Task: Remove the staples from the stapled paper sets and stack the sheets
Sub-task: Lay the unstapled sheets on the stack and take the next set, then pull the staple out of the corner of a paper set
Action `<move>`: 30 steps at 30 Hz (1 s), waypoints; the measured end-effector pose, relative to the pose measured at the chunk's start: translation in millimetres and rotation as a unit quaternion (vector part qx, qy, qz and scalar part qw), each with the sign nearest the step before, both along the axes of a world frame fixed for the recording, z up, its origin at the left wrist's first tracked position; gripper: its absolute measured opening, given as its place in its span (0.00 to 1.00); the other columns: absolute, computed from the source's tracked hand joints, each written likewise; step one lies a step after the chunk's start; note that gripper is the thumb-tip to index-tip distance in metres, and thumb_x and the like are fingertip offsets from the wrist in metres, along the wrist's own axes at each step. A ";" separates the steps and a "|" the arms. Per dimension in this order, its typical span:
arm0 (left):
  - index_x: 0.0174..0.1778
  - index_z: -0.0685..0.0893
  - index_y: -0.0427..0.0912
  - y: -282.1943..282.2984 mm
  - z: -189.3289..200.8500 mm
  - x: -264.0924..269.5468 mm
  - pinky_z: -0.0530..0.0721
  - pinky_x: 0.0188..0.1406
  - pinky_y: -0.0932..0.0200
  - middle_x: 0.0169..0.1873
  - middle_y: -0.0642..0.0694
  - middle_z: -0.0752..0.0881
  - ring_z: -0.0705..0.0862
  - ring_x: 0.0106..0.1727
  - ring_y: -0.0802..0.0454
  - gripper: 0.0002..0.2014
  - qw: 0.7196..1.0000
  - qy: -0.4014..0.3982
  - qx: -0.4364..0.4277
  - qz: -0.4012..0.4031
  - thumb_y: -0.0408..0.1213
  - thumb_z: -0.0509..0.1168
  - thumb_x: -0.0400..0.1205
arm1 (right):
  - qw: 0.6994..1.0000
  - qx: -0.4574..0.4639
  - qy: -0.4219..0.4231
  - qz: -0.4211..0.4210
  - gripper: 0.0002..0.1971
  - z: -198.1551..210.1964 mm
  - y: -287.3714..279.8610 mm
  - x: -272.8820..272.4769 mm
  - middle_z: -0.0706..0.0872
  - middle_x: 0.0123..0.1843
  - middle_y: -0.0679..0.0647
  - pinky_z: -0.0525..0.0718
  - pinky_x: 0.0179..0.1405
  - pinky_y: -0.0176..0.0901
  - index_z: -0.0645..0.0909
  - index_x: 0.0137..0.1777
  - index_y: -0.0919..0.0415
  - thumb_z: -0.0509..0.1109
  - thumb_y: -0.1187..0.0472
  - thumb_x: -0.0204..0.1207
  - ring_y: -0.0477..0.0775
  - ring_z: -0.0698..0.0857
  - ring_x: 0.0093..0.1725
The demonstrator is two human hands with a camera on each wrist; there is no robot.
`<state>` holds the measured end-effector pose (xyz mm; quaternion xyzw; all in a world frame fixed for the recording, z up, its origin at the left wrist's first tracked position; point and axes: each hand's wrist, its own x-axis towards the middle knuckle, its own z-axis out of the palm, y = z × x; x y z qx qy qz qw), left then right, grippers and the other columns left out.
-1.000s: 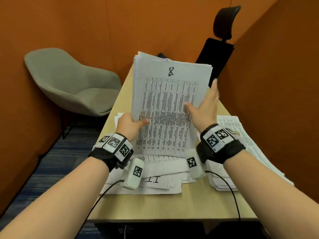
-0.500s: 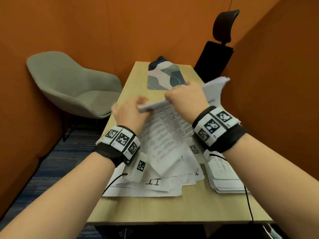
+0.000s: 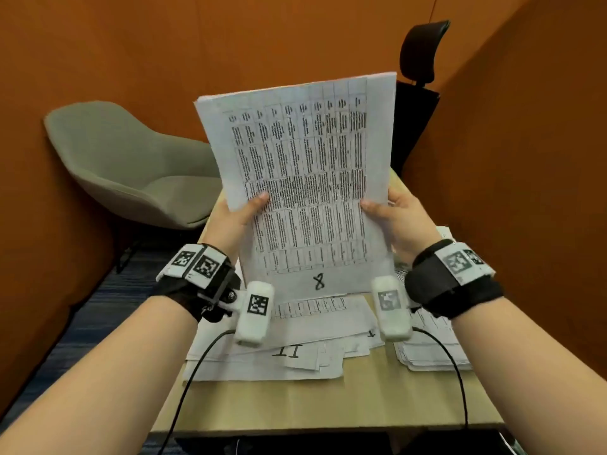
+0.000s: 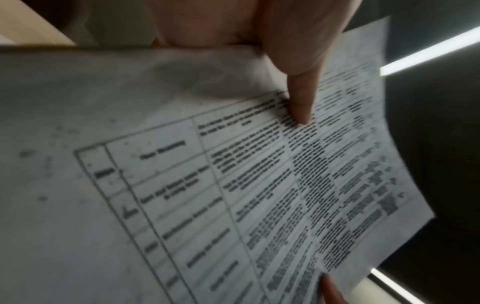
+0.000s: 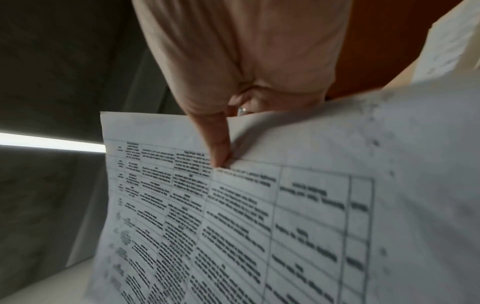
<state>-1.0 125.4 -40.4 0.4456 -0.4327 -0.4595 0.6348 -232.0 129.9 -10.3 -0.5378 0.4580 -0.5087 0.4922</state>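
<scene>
I hold the paper set (image 3: 305, 188) upright over the table (image 3: 361, 402), left hand (image 3: 235, 221) and right hand (image 3: 399, 218) pinching its side edges, thumbs in front; likely squaring it. Thin, floppy printed sheets marked 8. Loose sheets (image 3: 295, 343) below, a neater stack (image 3: 430, 343) to the right.

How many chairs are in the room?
2. A grey chair stands left of the table. A black chair stands at its far end, mostly hidden behind the held papers. Others may be out of view.
</scene>
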 end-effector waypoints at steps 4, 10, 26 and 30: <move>0.52 0.83 0.39 4.6 2.1 -0.2 0.82 0.36 0.73 0.30 0.61 0.89 0.87 0.35 0.68 0.07 0.996 -0.085 -0.033 0.012 0.34 0.67 0.79 | 1.000 0.001 -0.003 0.011 0.10 -12.3 -2.7 3.3 0.86 0.56 0.63 0.85 0.55 0.59 0.80 0.54 0.61 0.67 0.72 0.75 0.60 0.87 0.51; 0.55 0.83 0.43 10.0 -0.8 0.7 0.84 0.45 0.71 0.46 0.58 0.87 0.87 0.46 0.67 0.11 0.993 -0.092 -0.069 0.020 0.32 0.69 0.77 | 0.999 -0.026 -0.044 0.012 0.15 -21.5 -1.7 11.0 0.89 0.52 0.55 0.86 0.54 0.58 0.81 0.54 0.58 0.72 0.62 0.67 0.56 0.89 0.51; 0.48 0.83 0.44 11.8 -21.3 -10.2 0.81 0.62 0.41 0.54 0.40 0.87 0.85 0.57 0.40 0.08 0.991 -0.080 0.101 -0.030 0.33 0.72 0.74 | 0.996 0.085 -0.006 0.024 0.15 -9.8 -1.2 -11.7 0.85 0.59 0.68 0.88 0.49 0.59 0.77 0.63 0.69 0.62 0.76 0.77 0.65 0.87 0.51; 0.66 0.74 0.38 6.2 -43.5 -15.0 0.76 0.68 0.43 0.62 0.39 0.82 0.80 0.66 0.40 0.29 0.978 -0.147 0.144 0.031 0.32 0.76 0.70 | 0.992 0.110 0.059 0.009 0.15 -34.3 3.8 -15.4 0.85 0.60 0.68 0.86 0.49 0.57 0.77 0.62 0.70 0.62 0.78 0.76 0.62 0.87 0.48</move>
